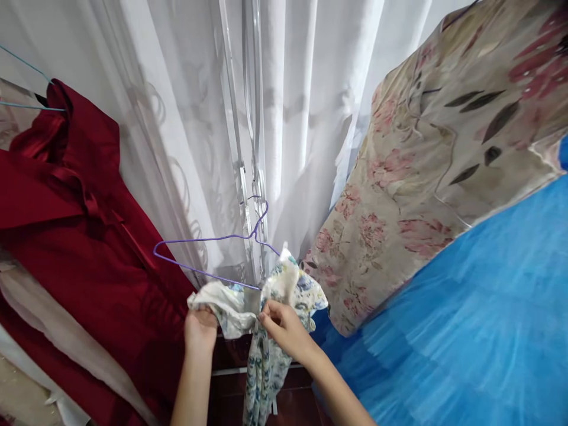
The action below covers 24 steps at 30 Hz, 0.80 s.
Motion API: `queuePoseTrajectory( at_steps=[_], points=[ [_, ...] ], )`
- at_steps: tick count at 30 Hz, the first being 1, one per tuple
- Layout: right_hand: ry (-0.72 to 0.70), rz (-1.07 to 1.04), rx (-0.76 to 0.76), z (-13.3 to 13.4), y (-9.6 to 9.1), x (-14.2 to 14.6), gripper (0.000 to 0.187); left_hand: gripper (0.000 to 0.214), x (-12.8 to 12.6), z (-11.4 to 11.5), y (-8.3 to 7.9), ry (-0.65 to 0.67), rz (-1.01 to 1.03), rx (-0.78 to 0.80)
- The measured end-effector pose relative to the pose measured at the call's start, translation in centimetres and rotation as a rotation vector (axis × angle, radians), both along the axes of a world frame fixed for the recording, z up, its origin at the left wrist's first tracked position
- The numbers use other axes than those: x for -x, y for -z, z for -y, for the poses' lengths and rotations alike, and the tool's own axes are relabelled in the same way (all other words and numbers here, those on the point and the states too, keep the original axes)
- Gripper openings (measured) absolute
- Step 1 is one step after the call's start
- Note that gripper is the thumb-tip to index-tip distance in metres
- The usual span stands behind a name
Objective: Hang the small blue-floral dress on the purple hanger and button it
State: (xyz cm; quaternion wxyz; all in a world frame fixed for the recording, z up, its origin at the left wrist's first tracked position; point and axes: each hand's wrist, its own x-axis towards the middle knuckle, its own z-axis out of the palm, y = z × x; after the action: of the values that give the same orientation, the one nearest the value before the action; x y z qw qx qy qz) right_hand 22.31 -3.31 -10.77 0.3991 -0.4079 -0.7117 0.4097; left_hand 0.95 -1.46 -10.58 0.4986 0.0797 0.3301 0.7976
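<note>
A purple wire hanger [208, 238] hangs by its hook from a white metal rack. Its right arm runs into a white garment with a blue and green floral print [284, 284], while its left arm is bare. My left hand [202, 324] holds the garment's left part, with the fingers partly hidden under the cloth. My right hand [284, 325] pinches the fabric near the middle, just below the hanger's lower bar. The rest of the garment drops in gathered folds below my right hand.
White curtains [306, 89] hang behind the metal rack [256, 89]. At left hangs a dark red garment [89, 236]. A beige dress with pink flowers [390, 171] and a bright blue ruffled garment [470, 307] fill the right side. Dark reddish floor [293, 408] shows below.
</note>
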Motion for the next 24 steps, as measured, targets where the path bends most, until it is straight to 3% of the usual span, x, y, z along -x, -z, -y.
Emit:
queuePoseTrajectory(
  at_steps=[2, 4, 5, 7, 9, 12, 15, 17, 19, 21, 24],
  points=[
    [-0.075, 0.109, -0.064, 0.3, 0.6, -1.2, 0.010, 0.022, -3.4, 2.2, 1.0, 0.048, -0.064, 0.004],
    [-0.211, 0.094, -0.071, 1.2, 0.9, -2.0, 0.036, 0.025, -6.5, 4.2, 0.9, 0.076, -0.406, -0.053],
    [-0.267, 0.042, -0.039, 1.8, 1.0, -2.3, 0.037, 0.026, -7.7, 4.9, 0.4, 0.120, -0.629, -0.099],
    [-0.306, -0.080, 0.069, 2.9, 1.0, -2.7, 0.018, 0.025, -9.4, 5.6, -0.9, 0.276, -1.054, -0.198],
    [-0.265, -0.169, 0.170, 3.8, 0.6, -3.4, 0.026, 0.029, -10.2, 5.6, -1.8, 0.503, -1.282, -0.273],
    [-0.269, -0.203, 0.249, 4.4, -1.3, -6.1, 0.031, 0.039, -10.5, 5.4, -1.0, 0.873, -1.193, -0.286],
    [-0.294, -0.139, 0.198, 4.3, -4.2, -10.6, 0.026, 0.050, -10.7, 5.8, 1.8, 1.149, -1.124, -0.188],
    [-0.235, -0.058, 0.096, 3.4, -5.8, -13.8, 0.023, 0.049, -10.5, 6.4, 3.3, 1.140, -1.248, -0.073],
    [-0.140, -0.028, -0.010, 1.7, -6.9, -16.4, 0.025, 0.043, -10.1, 7.1, 3.6, 1.001, -1.390, -0.008],
    [-0.038, -0.099, -0.082, -1.0, -7.4, -17.6, 0.026, 0.036, -9.6, 7.5, 2.7, 0.843, -1.491, -0.008],
    [0.047, -0.262, -0.090, -5.4, -7.6, -16.1, 0.023, 0.030, -8.8, 7.8, -0.2, 0.670, -1.566, -0.050]
  ],
)
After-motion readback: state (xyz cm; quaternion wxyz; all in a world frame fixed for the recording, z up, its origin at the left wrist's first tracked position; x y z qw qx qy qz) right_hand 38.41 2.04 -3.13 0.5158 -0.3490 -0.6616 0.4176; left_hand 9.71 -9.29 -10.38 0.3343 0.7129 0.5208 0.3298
